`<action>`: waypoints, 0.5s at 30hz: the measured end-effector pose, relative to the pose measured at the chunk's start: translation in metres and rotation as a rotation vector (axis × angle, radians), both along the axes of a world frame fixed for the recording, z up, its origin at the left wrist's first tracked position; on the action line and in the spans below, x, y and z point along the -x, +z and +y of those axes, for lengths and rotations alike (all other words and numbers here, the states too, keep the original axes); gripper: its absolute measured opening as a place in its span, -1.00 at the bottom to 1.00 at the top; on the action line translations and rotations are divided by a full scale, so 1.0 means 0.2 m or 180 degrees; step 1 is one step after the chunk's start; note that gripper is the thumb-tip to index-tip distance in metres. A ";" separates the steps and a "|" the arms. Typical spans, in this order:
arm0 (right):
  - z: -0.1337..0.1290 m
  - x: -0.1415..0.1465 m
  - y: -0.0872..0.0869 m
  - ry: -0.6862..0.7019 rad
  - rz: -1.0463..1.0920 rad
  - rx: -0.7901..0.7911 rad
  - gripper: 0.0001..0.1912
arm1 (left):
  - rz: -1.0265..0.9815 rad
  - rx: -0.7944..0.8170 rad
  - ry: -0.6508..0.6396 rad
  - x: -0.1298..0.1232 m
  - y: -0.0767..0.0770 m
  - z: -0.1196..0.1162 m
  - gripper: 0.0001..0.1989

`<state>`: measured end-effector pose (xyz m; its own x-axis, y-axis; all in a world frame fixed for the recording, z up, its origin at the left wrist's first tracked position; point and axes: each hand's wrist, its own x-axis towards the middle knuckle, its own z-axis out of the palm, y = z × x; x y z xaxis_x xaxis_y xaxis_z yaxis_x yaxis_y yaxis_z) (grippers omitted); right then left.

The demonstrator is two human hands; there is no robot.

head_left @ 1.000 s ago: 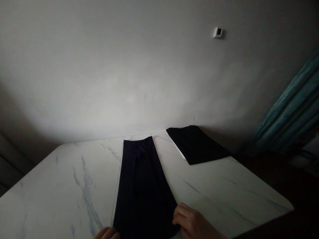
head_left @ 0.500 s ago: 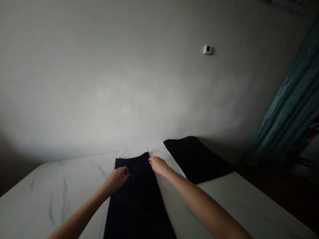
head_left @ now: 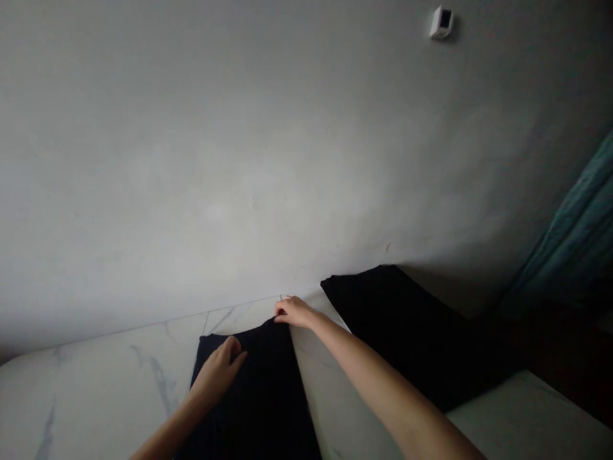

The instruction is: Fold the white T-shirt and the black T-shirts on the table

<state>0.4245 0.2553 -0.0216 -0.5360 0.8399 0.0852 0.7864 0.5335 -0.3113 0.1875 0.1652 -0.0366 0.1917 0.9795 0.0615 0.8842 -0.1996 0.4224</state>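
Note:
A pair of dark navy trousers (head_left: 258, 396) lies lengthwise on the marble-patterned table, with its waist edge toward the wall. My right hand (head_left: 293, 311) pinches the far right corner of that waist edge between thumb and fingers. Over the left part of the cloth, just below the waist edge, is my left hand (head_left: 223, 365). Its fingers are curled and the thumb stands apart from them, with no cloth seen between. The near end of the trousers runs out of view at the bottom.
Right of my right forearm lies a black folded garment (head_left: 407, 332), its far edge close to the wall (head_left: 239, 160). The white table (head_left: 110, 390) has grey veins. A small white box (head_left: 441, 23) hangs on the wall, and a teal curtain (head_left: 569, 223) hangs at the right.
The view has tilted and shifted. My right hand has moved onto the waist corner and pinches it. The left hand's thumb has spread away from its fingers.

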 end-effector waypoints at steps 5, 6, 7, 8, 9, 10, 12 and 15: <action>0.04 -0.01 0.03 -0.0058 -0.0139 0.0071 -0.84 | -0.0252 0.0036 0.0193 0.06 -0.05 0.00 -0.93; 0.03 0.00 0.03 -0.0112 -0.0184 0.0028 -0.84 | -0.0103 0.0084 0.0229 0.07 -0.04 0.00 -0.91; 0.02 0.02 0.04 -0.0186 -0.0236 -0.0031 -0.85 | 0.0085 0.0144 0.0270 0.07 -0.03 -0.01 -0.89; 0.00 0.04 0.04 -0.0276 -0.0285 -0.0105 -0.87 | 0.0287 0.0164 0.0301 0.06 -0.02 -0.02 -0.85; -0.03 0.06 0.04 -0.0377 -0.0328 -0.0183 -0.88 | 0.0497 0.0106 0.0312 0.05 -0.01 -0.03 -0.81; -0.06 0.08 0.04 -0.0499 -0.0362 -0.0265 -0.87 | 0.0697 -0.0059 0.0295 0.04 0.00 -0.05 -0.77; -0.16 0.13 0.01 -0.0701 -0.0323 -0.0429 -0.82 | 0.0963 -0.0672 0.0151 0.01 0.01 -0.09 -0.72; -0.34 0.19 -0.09 -0.0734 -0.0060 -0.0611 -0.69 | 0.1016 -0.1563 -0.0512 -0.01 -0.06 -0.14 -0.64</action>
<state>0.3857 0.1870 -0.0393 -0.3361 0.9091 0.2462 0.8983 0.3880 -0.2063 0.1901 0.1379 -0.0482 0.4183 0.8084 0.4141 0.8946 -0.4455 -0.0339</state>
